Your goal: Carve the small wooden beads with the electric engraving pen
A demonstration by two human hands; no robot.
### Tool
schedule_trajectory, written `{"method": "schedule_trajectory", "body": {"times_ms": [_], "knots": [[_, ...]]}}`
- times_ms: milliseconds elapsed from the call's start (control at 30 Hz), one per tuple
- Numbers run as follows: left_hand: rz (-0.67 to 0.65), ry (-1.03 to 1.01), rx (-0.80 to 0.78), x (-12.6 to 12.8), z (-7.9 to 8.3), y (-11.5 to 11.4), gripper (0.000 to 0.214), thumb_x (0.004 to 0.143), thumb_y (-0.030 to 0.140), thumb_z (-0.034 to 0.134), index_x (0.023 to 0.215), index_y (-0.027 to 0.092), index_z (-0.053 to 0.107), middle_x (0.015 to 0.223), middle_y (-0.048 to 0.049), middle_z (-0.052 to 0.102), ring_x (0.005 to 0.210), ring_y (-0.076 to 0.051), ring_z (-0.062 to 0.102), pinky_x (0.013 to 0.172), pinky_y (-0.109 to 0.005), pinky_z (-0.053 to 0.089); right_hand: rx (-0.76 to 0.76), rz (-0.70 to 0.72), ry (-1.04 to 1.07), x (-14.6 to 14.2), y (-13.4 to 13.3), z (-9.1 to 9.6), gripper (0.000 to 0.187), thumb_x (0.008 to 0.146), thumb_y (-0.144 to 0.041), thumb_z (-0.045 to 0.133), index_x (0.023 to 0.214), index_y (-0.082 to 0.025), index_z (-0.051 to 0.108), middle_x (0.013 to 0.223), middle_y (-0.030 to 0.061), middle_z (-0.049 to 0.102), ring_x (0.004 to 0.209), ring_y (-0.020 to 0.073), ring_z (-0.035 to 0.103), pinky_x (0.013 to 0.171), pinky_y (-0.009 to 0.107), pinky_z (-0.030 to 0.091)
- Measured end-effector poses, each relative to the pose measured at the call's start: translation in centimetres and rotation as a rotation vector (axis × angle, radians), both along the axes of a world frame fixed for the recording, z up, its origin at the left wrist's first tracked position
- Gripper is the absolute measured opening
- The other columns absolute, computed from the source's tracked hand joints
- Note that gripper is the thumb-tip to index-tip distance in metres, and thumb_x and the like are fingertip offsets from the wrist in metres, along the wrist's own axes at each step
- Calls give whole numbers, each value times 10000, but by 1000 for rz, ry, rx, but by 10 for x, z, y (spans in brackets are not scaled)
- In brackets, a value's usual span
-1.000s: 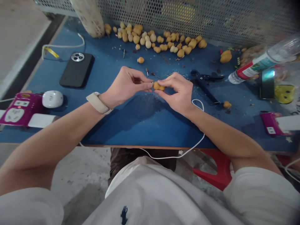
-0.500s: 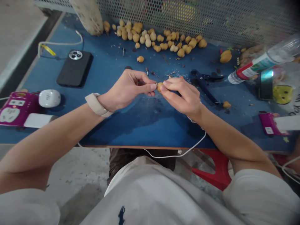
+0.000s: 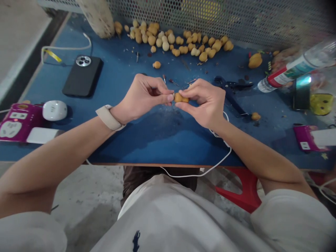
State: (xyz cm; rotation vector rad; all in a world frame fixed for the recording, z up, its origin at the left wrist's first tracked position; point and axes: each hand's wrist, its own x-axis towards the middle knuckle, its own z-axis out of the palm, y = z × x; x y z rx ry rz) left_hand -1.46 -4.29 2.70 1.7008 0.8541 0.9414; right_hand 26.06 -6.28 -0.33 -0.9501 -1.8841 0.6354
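Note:
A small tan gourd (image 3: pixel 179 97) is pinched between the thumb and fingers of my right hand (image 3: pixel 208 101), above the middle of the blue table (image 3: pixel 126 145). My left hand (image 3: pixel 143 94) is closed in a pinch at the gourd's left end. Something tiny and pale shows at those fingertips, too small to name. Just beyond my hands lie small rotary bits (image 3: pixel 164 78) and some pale crumbs. Another single gourd (image 3: pixel 156 64) rests farther back on the table.
Several gourds (image 3: pixel 151 40) line the back by a perforated metal screen (image 3: pixel 157 14). At left are a black phone (image 3: pixel 83 77), a white earbud case (image 3: pixel 55 110) and a purple power strip (image 3: pixel 22 120). Dark pliers (image 3: pixel 231 94) and a plastic bottle (image 3: pixel 288 71) lie at right.
My right hand's fingers have shifted around the gourd, so more of its body shows between them. My left hand has stayed close to its end, still pinched.

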Motion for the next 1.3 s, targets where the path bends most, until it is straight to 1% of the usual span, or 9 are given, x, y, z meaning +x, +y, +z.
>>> {"method": "schedule_trajectory", "body": {"times_ms": [167,333,433,567,800,933,1033,1133,1300], "knots": [[7,82,101,-6,6,-1,727,876,1020,1042,858,312,878,1010,-75,941,1025,-281,914,971,-488,768,-139,55,103,-2,4,1,329,988,-512,1159,1150,-306,960,1135,53,868,1149,315,912,1076,575,866],[0,123,221,-7,12,-1,678,972,940,1023,782,311,854,1001,-67,919,978,-252,829,1085,-520,720,-331,126,177,-3,7,6,463,915,-627,1197,1077,-273,946,1019,37,883,1047,312,936,964,549,876],[-17,119,253,-7,13,-2,693,1002,928,1003,758,301,838,991,-63,917,963,-242,831,1148,-517,705,-380,174,206,-3,7,9,522,891,-677,1203,1051,-256,940,983,37,888,959,294,928,904,529,875],[-44,93,251,-8,5,2,646,1025,892,1012,826,296,863,984,-64,911,967,-244,823,1092,-501,719,-239,155,130,0,7,10,437,947,-618,1178,1084,-272,949,1064,39,902,1040,293,931,990,529,873],[-152,-81,267,-8,-12,11,473,1002,688,1141,922,282,912,961,-37,899,871,-197,788,854,-425,711,216,161,-90,14,12,-2,191,1150,-474,1006,1254,-320,962,1224,65,917,1126,319,933,1131,604,839],[-176,-165,195,-4,-11,10,425,947,587,1210,904,270,929,938,-36,912,794,-174,826,772,-382,735,382,159,-184,17,13,-8,115,1259,-429,864,1293,-348,938,1256,42,907,1112,286,935,1093,547,823],[-218,-157,50,1,-11,5,571,882,665,1229,832,229,864,844,-37,887,721,-170,843,710,-329,747,434,158,-201,17,15,-14,168,1308,-456,789,1327,-354,922,1239,28,889,1127,265,930,1057,504,812],[-238,-136,-57,6,-14,2,707,831,771,1218,798,211,788,793,-42,872,690,-181,859,676,-301,748,427,152,-157,17,19,-19,176,1297,-473,807,1367,-370,931,1250,35,886,1174,291,928,1085,544,814],[-133,-207,24,7,-22,7,747,890,893,1121,928,244,751,837,-4,854,736,-194,882,730,-350,801,289,73,-52,19,25,-18,286,1183,-600,955,1361,-375,961,1254,79,867,1244,381,916,1094,647,838]]}}
